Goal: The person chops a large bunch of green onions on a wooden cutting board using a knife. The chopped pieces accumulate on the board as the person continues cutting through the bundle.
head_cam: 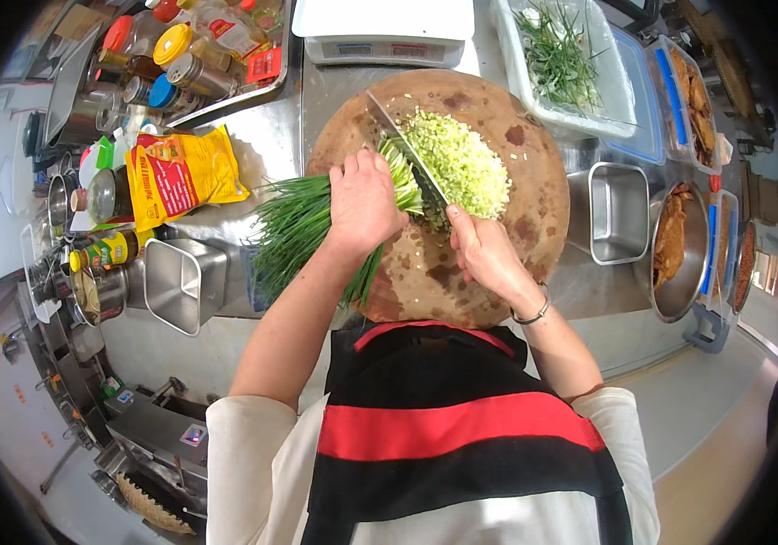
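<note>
On the round wooden chopping board (457,279) lies a thick bunch of green Chinese chives (300,221), its pale cut ends pointing right. My left hand (365,197) presses down on the bunch near those ends. In my right hand (487,252) is a cleaver (416,160), gripped at its handle, with the blade slanting up and left between the bunch and a heap of finely chopped pale green stems (460,163). The blade is against or very close to the cut ends. Its lower part is partly hidden by my right hand.
Behind the board stands a white digital scale (383,49). A white tub (620,121) of greens and an empty steel container (619,214) are on the right, beside a steel bowl (692,272) with browned meat. At left are a yellow packet (184,174), another steel container (184,283) and a tray of jars.
</note>
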A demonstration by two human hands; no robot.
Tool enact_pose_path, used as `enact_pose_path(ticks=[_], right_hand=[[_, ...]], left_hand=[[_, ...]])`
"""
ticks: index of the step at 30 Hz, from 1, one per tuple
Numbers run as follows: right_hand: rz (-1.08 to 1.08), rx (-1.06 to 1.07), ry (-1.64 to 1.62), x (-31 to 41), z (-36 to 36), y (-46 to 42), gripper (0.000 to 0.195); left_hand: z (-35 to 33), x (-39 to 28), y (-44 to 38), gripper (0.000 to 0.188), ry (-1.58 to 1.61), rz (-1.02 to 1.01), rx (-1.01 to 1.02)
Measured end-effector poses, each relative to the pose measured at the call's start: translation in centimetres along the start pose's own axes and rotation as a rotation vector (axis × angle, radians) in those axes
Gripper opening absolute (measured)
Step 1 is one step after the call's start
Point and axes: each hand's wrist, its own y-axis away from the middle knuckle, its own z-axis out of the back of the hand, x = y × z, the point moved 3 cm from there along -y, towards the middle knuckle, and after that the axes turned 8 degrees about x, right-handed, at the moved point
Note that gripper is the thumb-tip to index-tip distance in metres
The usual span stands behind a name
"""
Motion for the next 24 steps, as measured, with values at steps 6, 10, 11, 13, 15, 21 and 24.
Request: enact_pose_path(ticks=[6, 10, 11, 13, 15, 21, 24], right_hand=[[0.034, -0.041, -0.085, 1.1, 0.6, 3.3, 0.062], [0.048, -0.02, -0.035, 0.9, 0.9, 5.0, 0.061], [0.043, -0.016, -0.032, 0.7, 0.9, 5.1, 0.061], [0.031, -0.014, -0.024, 0.4, 0.8, 4.9, 0.062], [0.016, -0.018, -0.012, 0.3, 0.7, 4.8, 0.062], [0.081, -0.067, 0.152, 0.8, -0.7, -1.4, 0.06], [0.071, -0.062, 0.135, 1.4, -0.9, -3.0, 0.061]], left_hand=[[-0.4, 0.0, 0.1, 0.074, 0.012, -0.024, -0.067], [-0.3, 0.0, 0.1, 0.073, -0.011, -0.009, -0.052], [-0.3, 0.0, 0.2, 0.072, -0.01, -0.011, -0.058], [-0.3, 0.0, 0.3, 0.072, -0.012, -0.017, -0.074], [-0.4, -0.1, 0.3, 0.072, -0.015, -0.024, -0.093], [-0.4, -0.3, 0.3, 0.072, -0.02, -0.007, -0.064], [-0.6, -0.3, 0.4, 0.072, -0.011, -0.015, -0.092]])
